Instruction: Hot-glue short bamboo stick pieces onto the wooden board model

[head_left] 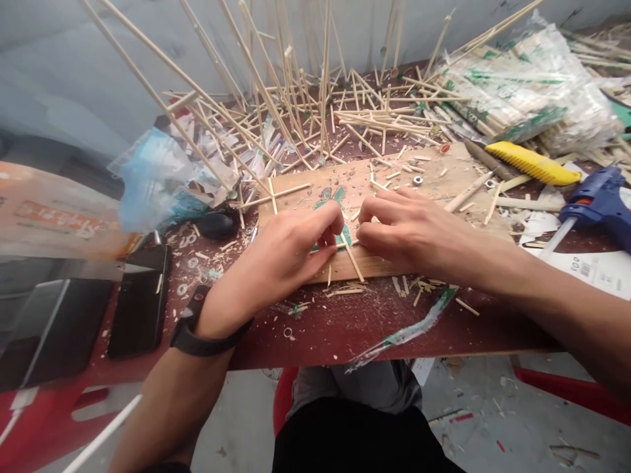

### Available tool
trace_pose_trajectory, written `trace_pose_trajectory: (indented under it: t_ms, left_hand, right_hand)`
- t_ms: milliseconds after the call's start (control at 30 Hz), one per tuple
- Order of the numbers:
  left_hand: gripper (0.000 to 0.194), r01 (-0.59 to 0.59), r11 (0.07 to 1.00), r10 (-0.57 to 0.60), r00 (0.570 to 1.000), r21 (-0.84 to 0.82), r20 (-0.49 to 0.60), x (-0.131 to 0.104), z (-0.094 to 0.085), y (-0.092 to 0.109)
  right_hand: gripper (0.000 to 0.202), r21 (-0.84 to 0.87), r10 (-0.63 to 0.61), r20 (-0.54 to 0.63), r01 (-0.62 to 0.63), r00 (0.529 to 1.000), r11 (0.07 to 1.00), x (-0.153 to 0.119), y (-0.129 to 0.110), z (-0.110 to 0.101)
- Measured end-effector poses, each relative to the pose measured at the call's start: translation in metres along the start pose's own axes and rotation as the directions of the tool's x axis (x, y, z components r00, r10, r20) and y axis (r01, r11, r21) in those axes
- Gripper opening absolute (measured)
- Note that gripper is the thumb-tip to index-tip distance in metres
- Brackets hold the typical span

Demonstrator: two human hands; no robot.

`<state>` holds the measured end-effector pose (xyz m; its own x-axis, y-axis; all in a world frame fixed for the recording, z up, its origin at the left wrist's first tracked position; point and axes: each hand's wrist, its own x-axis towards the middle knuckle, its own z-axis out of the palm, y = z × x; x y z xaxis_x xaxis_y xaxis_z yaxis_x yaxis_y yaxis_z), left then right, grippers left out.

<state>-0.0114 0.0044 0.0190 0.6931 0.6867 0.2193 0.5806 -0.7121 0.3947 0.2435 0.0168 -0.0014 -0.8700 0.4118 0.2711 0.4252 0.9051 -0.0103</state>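
Over a wooden board [290,184] on the table, both hands work close together. My left hand [300,246], above a black wristband [211,328], has thumb and forefinger pinched on a thin wooden stick [352,259] where it crosses another. My right hand [409,226] is closed, fingertips at the right end of the crossing stick; its fingers partly hide what they grip. A green patch [338,197] shows on the board beneath. Two more crossed sticks [283,193] lie at its left end. A craft knife with a pale handle [466,194] lies beside my right hand.
Behind stand and lie many sticks [374,121], with a plastic bag of sticks [522,85] at right. A yellow-handled tool [532,163] and blue glue gun [599,203] lie right. At left are a phone [138,302] and blue plastic bag [152,177]. A plastic wrapper [409,332] lies near the front edge.
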Motion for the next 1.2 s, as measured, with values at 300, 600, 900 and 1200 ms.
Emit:
trace_pose_trajectory:
  t_ms: [300,600,900,1200]
  left_hand:
    - [0.022,0.003,1.000,-0.003,1.000,0.005,-0.019,0.001,0.003,0.002]
    - [0.022,0.029,1.000,-0.029,0.999,0.012,-0.013,0.000,-0.001,0.008]
    - [0.025,0.022,1.000,-0.022,1.000,0.006,-0.015,-0.001,0.003,0.014]
    - [0.024,0.066,0.998,-0.066,0.997,-0.009,-0.036,-0.002,0.007,0.018]
  right_hand:
    - [0.025,0.076,0.044,0.057,-0.049,0.997,0.996,0.004,-0.002,0.002]
    - [0.024,0.062,0.066,0.074,-0.071,0.995,0.996,0.006,-0.004,0.004]
    - [0.022,0.100,0.041,0.037,-0.044,0.998,0.994,0.004,-0.005,0.007]
    - [0.026,0.082,0.076,0.031,-0.078,0.997,0.994,0.002,-0.003,0.007]
